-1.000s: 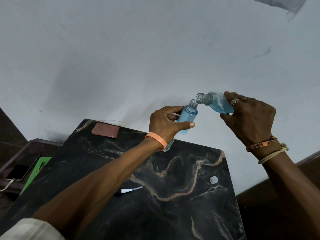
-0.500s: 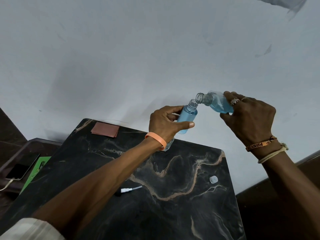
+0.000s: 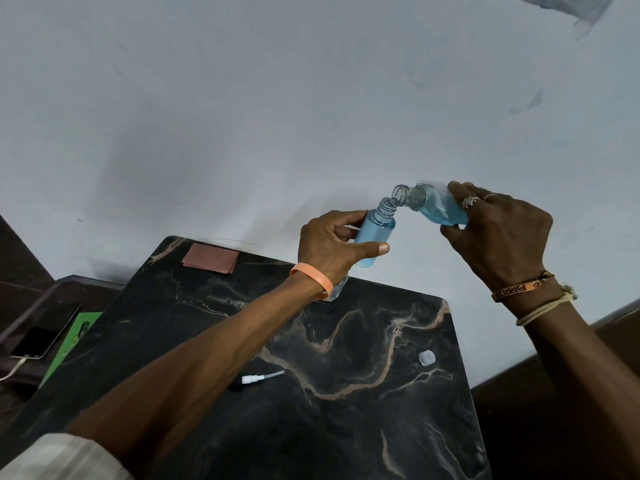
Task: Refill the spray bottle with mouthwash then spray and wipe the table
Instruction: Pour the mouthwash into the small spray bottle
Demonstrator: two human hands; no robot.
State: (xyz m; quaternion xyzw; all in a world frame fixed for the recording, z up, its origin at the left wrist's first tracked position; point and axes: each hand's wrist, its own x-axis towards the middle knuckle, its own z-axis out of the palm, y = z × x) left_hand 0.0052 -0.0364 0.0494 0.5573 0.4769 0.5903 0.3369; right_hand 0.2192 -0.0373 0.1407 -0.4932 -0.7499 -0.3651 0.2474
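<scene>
clear ribbed-neck spray bottle (image 3: 372, 239) within curled left fingers (image 3: 370, 248), mouthwash bottle (image 3: 437, 208) within curled right fingers (image 3: 460, 188)

Likely home room: black marbled table (image 3: 346, 427), plain painted wall (image 3: 242, 116), phone (image 3: 45, 341) charging alongside.

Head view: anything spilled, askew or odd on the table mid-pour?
No spill shows on the table. The spray pump lies on its side and a small cap sits near the right edge, as a refill needs. Nothing stands out.
</scene>
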